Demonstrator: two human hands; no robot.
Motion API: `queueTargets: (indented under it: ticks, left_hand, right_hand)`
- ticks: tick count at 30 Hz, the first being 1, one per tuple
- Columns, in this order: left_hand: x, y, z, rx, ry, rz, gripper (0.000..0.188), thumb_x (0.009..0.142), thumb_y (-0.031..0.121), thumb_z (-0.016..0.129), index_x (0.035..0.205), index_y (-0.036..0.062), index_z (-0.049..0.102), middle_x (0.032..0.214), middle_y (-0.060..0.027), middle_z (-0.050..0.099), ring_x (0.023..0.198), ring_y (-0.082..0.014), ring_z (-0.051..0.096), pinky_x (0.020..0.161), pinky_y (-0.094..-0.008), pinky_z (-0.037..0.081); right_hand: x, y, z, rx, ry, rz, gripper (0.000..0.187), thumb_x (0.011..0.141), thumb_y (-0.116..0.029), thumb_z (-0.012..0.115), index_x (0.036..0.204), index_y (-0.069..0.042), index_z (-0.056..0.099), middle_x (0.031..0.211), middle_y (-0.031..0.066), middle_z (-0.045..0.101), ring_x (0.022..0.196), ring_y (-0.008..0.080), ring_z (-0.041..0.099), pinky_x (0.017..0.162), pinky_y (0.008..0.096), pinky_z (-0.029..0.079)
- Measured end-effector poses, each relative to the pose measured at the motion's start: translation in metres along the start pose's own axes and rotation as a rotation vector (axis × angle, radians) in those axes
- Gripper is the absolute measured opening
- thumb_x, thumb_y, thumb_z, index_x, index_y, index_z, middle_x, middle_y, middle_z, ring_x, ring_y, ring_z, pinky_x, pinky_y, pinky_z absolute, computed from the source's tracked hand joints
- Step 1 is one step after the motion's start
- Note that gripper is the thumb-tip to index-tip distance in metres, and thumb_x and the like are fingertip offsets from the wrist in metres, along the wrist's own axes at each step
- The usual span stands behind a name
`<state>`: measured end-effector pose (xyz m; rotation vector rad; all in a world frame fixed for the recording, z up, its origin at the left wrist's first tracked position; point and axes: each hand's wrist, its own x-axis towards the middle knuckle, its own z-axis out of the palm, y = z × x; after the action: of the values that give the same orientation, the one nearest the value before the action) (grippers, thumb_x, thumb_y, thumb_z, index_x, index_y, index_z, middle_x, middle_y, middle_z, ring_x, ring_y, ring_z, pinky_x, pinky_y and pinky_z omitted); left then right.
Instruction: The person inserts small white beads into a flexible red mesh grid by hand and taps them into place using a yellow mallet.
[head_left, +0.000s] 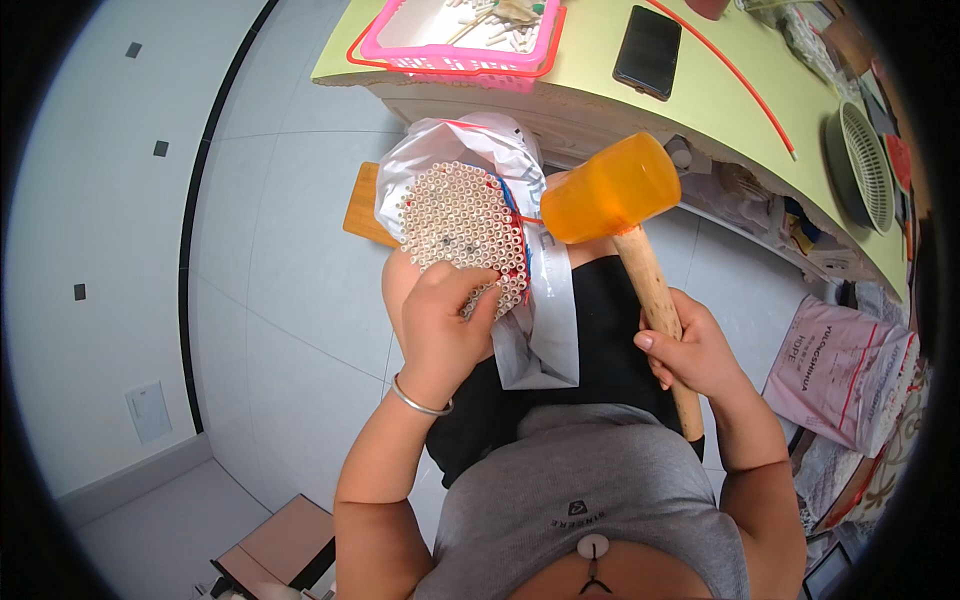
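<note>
A round bundle of short, cream-coloured tubes (460, 210) stands on end in a white plastic bag (550, 340) on my lap, with red and blue showing along its right edge. My left hand (445, 310) is closed in a pinch at the near edge of the bundle. Whatever lies between its thumb and forefinger is too small to make out. My right hand (695, 345) is wrapped around the wooden handle of a mallet (615, 190). The mallet's orange, translucent head is raised, just right of the bundle.
Ahead is a light green table (590, 95) with a pink basket (460, 60) of small white pieces, a black phone (648, 52), a red tube (735, 75) and an oval strainer (865, 165). A wooden stool (368, 205) shows beyond my leg. A pink sack (845, 375) stands at right.
</note>
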<state>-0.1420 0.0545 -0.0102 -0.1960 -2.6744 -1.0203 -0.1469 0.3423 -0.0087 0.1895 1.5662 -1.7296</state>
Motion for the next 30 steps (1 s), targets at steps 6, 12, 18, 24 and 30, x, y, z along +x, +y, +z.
queueTargets:
  ticks: [6, 12, 18, 24, 30]
  left_hand:
    - [0.006, -0.018, -0.024, -1.221, -0.066, -0.719, 0.025, 0.082, -0.004, 0.051, 0.106, -0.0017, 0.056, 0.082, -0.0044, 0.054, 0.07, -0.0143, 0.049, 0.062, -0.0281, 0.042]
    - [0.014, -0.022, -0.041, -1.347, -0.151, -0.837, 0.023, 0.089, -0.009, 0.048, 0.111, -0.0048, 0.055, 0.108, -0.0165, 0.062, 0.082, -0.0197, 0.063, 0.077, -0.0294, 0.054]
    - [0.016, -0.008, -0.037, -1.198, -0.07, -0.809, 0.021, 0.092, -0.009, 0.054, 0.112, -0.0075, 0.058, 0.121, -0.0217, 0.061, 0.103, -0.023, 0.067, 0.089, -0.0301, 0.056]
    - [0.012, -0.009, -0.025, -0.877, 0.062, -0.488, 0.016, 0.085, -0.008, 0.065, 0.1, -0.0052, 0.069, 0.123, -0.0151, 0.062, 0.095, -0.0175, 0.065, 0.082, -0.0272, 0.052]
    - [0.009, -0.004, -0.022, -0.371, 0.038, -0.349, 0.012, 0.08, -0.006, 0.071, 0.09, -0.0002, 0.073, 0.099, -0.0091, 0.069, 0.082, -0.0135, 0.061, 0.073, -0.0268, 0.049]
  right_hand:
    - [0.0, -0.002, 0.0, -0.012, -0.011, -0.003, 0.034, 0.09, -0.011, 0.068, 0.115, 0.001, 0.049, 0.074, 0.0007, 0.053, 0.048, 0.0064, 0.051, 0.043, 0.0223, 0.045]
    - [0.002, -0.003, 0.003, -0.009, -0.013, -0.01, 0.033, 0.09, -0.011, 0.068, 0.114, 0.001, 0.048, 0.073, 0.001, 0.053, 0.047, 0.0066, 0.051, 0.042, 0.0228, 0.045]
    - [0.004, -0.002, 0.003, -0.007, -0.018, 0.001, 0.033, 0.09, -0.011, 0.068, 0.113, 0.001, 0.048, 0.073, 0.001, 0.053, 0.047, 0.0065, 0.051, 0.042, 0.0226, 0.045]
    - [0.004, 0.0, 0.002, 0.002, -0.016, 0.001, 0.033, 0.09, -0.011, 0.069, 0.113, 0.001, 0.049, 0.072, 0.0006, 0.053, 0.047, 0.0064, 0.051, 0.042, 0.0223, 0.045]
    - [0.003, 0.001, 0.002, 0.009, -0.025, -0.001, 0.034, 0.09, -0.012, 0.068, 0.114, 0.001, 0.049, 0.072, 0.0004, 0.053, 0.048, 0.0064, 0.051, 0.043, 0.0222, 0.045]
